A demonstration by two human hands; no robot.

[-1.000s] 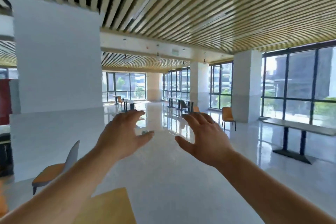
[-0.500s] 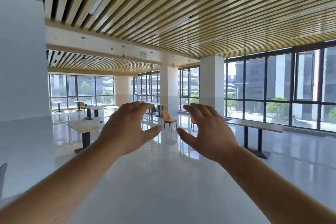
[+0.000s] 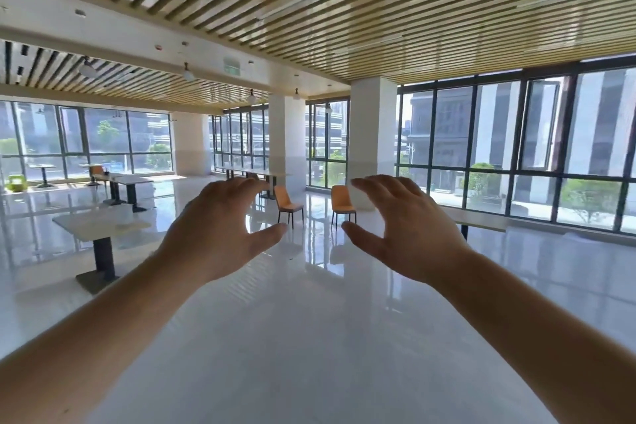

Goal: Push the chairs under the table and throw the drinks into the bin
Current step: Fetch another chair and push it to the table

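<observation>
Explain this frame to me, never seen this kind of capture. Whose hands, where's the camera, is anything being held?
There is no robot here: a person wears one wide-angle camera on the head, looking forward, so both arms reach into the picture from below. The left hand and the right hand are raised in front with fingers spread and curled. Both are empty and touch nothing.

The room is a large hall with a glossy white floor. Two orange chairs, one on the left and one on the right, stand out in the open beyond the hands, not tucked under any table. A white table stands to the left, and part of another table shows behind the right hand. No drinks or bin can be made out.
</observation>
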